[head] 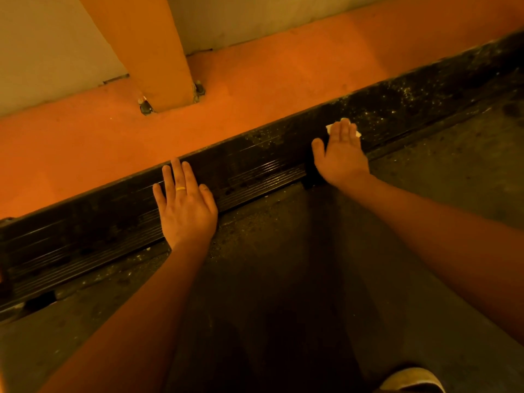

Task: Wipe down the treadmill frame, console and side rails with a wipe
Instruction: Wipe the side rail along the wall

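Side rail [255, 168]: black, ribbed, runs diagonally from lower left to upper right. The right hand [341, 154] lies flat on it, fingers straight and close together with the thumb out to the side, pressing the wipe [357, 133] onto the rail. Only the wipe's white corners show, past the fingertips. The left hand [185, 208] is also flat on the rail, well apart from the right, fingers straight and slightly spread, holding nothing; it wears a yellow ring [180, 188]. Progress, judged: the ribs between the two hands look dark and faintly glossy, so probably wiped. The rail beyond the wipe, toward upper right, carries pale dust specks [397, 109] and looks undone. The lower-left stretch is too dim to call. The console is not in view, and the orange upright [147, 52] and the orange surface [255, 89] at its bolted foot show no sign either way. Most of the task appears left. Room: the rail's far edge drops straight to the orange surface, and its near edge meets the dark belt [283, 265] at a narrow gritty seam. Nothing blocks the rail on the way to upper right. A shoe [411, 378] stands on the belt at the lower right.
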`<state>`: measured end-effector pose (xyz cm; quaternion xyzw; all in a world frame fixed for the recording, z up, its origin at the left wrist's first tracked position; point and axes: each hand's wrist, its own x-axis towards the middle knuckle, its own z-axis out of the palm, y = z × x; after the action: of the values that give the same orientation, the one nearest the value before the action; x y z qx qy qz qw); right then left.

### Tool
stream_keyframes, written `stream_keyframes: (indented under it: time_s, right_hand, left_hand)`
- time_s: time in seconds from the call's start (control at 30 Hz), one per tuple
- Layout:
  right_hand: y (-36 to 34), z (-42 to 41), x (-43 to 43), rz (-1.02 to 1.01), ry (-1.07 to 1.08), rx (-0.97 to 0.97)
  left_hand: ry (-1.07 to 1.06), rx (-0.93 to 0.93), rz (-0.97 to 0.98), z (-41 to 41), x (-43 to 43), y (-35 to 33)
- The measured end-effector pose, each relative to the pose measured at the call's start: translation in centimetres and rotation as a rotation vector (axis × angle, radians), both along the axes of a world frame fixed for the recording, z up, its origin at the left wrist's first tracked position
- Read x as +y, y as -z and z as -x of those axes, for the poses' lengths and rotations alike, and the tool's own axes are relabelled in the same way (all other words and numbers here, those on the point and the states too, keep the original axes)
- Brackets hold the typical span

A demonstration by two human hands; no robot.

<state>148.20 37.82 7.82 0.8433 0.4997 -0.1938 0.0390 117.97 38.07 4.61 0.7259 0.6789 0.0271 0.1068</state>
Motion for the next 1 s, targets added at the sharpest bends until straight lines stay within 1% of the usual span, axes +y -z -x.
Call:
stream_keyframes:
  time_s: [0.07,0.13,0.23,0.4,0.57,0.63,0.73,0.83,0.9,1.0]
  right_hand:
    - [0.0,-0.4,0.0,0.005,0.019,0.014]
    - [0.3,1.2,-0.6,0.009,-0.001,0.015]
    - [0.6,5.9,-2.0,-0.021,-0.131,0.000]
    - [0.0,13.7,-2.6,-0.024,-0.356,0.101]
    - [0.4,14.0,-1.7,-0.045,-0.492,0.088]
    - [0.6,12.7,-1.6,-0.071,-0.465,0.085]
    - [0.8,10.4,-0.8,-0.105,-0.297,0.079]
    - [0.8,10.1,-0.5,-0.096,-0.232,0.063]
    - [0.4,11.5,-0.6,-0.085,-0.259,0.086]
    - [0.2,13.5,-1.0,-0.057,-0.392,0.089]
  left_hand:
    - [-0.001,-0.001,0.000,0.0,0.0,0.1]
    - [-0.003,-0.003,0.006,0.1,0.0,0.1]
    - [-0.002,-0.006,0.010,0.0,0.1,0.0]
    - [-0.011,-0.001,0.002,0.0,0.0,0.1]
    - [-0.010,0.006,0.002,0.0,0.0,0.1]
    - [-0.009,0.000,0.005,0.0,0.0,0.0]
    - [-0.006,-0.003,0.007,0.0,0.0,0.0]
    - [-0.005,-0.004,0.012,0.1,0.0,0.2]
    - [-0.005,0.005,0.003,0.0,0.0,0.2]
    - [-0.008,0.012,-0.002,0.0,0.0,0.2]
